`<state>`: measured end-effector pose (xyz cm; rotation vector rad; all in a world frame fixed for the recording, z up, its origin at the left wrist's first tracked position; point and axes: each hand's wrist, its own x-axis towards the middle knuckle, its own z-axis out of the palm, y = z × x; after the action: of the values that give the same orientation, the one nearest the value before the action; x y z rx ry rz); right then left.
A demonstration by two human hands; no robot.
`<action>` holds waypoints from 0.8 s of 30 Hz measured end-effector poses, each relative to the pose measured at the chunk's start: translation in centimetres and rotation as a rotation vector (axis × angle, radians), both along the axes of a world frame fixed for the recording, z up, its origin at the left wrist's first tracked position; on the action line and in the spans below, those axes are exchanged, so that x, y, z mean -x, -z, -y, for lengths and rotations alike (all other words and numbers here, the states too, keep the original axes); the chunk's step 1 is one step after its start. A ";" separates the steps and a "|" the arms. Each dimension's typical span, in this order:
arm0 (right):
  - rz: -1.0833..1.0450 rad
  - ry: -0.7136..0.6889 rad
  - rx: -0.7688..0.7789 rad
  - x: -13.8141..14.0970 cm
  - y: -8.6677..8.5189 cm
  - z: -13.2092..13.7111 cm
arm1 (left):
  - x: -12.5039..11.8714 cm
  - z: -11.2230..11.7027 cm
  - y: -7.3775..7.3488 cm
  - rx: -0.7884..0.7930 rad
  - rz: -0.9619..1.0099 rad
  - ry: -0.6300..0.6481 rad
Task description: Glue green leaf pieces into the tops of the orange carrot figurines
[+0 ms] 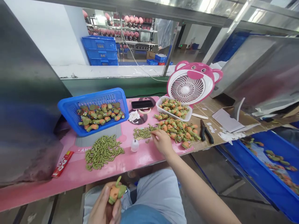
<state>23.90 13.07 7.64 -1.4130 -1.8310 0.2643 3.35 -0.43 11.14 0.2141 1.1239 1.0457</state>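
My left hand [106, 203] is closed around a small green and orange toy figure [116, 192], above my lap; a thin green piece sticks up from its top. At the table, my right hand [161, 141] has its fingertips pinched together at the edge of a small pile of green curved pieces [142, 133]. What lies between those fingertips is too small to make out. Just right of that hand is a heap of green and orange figures [178, 129]. A small whitish bottle [135, 145] stands left of it. Farther left lies a bigger pile of green pieces [102, 152].
A blue basket [93, 99] and a white tray [161, 107] hold more figures. Behind the tray stands a pink bear-shaped fan [190, 82]. Black-handled pliers [206, 133], a phone [143, 104] and a red box [62, 164] lie on the table. A blue bin [259, 165] sits lower right.
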 end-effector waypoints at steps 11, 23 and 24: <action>-0.368 -0.663 -0.020 4.8 -5.7 8.8 | -1.2 -1.1 -2.2 0.087 0.034 0.202; -0.215 -0.694 -0.063 4.6 -4.8 8.8 | -1.1 -0.9 -2.0 0.093 0.146 0.263; -0.195 -0.697 -0.072 4.6 -4.7 8.8 | -1.1 -0.9 -1.9 0.096 0.154 0.264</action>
<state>19.29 4.28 12.35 -0.6287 -2.0805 0.6506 4.50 0.44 13.04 0.1961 0.9745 0.7588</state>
